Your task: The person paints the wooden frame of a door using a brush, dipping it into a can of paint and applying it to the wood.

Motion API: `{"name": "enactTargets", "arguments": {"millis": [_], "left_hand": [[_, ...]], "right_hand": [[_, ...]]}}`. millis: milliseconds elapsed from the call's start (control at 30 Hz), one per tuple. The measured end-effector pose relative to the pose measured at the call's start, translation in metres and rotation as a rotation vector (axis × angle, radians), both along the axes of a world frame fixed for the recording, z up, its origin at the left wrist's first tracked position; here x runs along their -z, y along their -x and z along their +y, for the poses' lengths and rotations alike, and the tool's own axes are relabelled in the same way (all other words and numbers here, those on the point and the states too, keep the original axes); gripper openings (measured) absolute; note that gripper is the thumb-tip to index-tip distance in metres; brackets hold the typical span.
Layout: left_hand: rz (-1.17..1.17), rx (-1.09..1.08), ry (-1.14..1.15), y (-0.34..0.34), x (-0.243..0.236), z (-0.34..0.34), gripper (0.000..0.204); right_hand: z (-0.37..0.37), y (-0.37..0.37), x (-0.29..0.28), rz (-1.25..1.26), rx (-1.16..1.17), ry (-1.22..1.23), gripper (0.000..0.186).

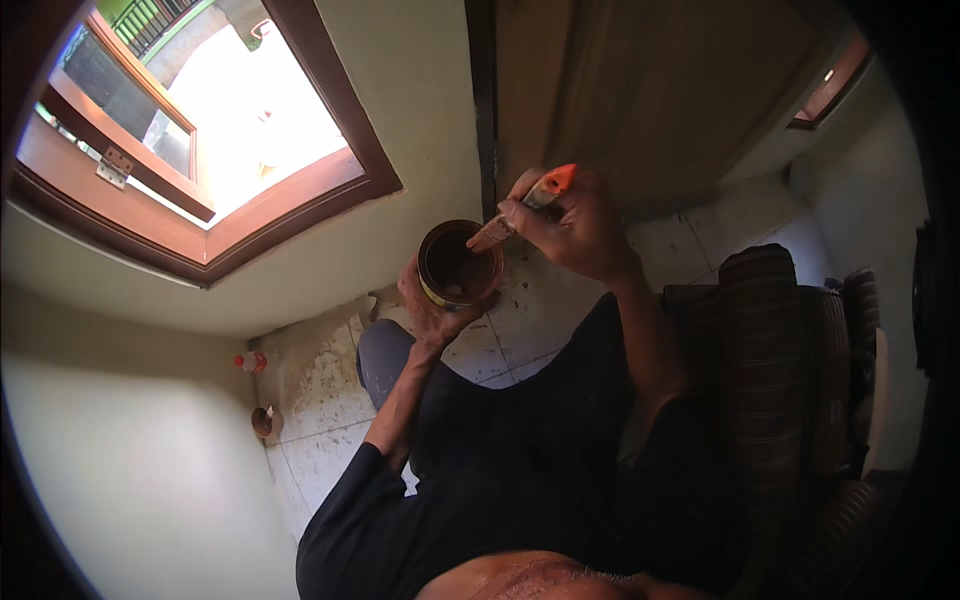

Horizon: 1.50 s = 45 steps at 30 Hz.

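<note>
My left hand (437, 312) is wrapped round the side of an open paint can (428, 280), holding it up in front of me. Brown paint (455, 268) coats the can's inside; how full it is I cannot tell. In my right hand (585, 235) is a paintbrush (540, 193) with an orange-red handle end, its fingers closed round the handle. The brush slants down to the left, and its bristles reach over the can's right rim into the opening.
A brown-framed window (330, 180) stands open at upper left. Ahead is a wooden door (640, 90). On the stained tile floor (325, 375) at left sit a small bottle with a red cap (251, 361) and a small brown container (263, 422). A striped cushioned sofa (765, 360) is at right.
</note>
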<state>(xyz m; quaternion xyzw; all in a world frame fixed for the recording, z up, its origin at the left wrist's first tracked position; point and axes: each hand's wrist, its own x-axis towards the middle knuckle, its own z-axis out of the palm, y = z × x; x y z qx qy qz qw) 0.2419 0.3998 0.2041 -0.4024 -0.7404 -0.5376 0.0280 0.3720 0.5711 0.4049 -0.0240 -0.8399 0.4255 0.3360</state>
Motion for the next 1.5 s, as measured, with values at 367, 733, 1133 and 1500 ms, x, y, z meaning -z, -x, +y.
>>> {"name": "enactTargets", "arguments": {"millis": [367,733,1133,1500], "left_hand": [[0.075,0.036,-0.030,-0.011,0.008,0.014,0.105],[-0.097,0.127,-0.033,-0.024,-0.046,0.037,0.098],[-0.289,0.159,-0.013,-0.045,-0.115,0.064,0.073],[-0.231,0.217,-0.115,-0.035,-0.100,0.122,0.083]], "right_hand": [[0.003,0.006,0.046,-0.311,0.015,-0.271,0.014],[0.039,0.011,0.023,-0.197,0.011,-0.319,0.012],[0.069,-0.013,-0.060,0.080,-0.145,-0.359,0.031],[0.131,-0.029,-0.054,0.096,0.249,-0.318,0.024]]}}
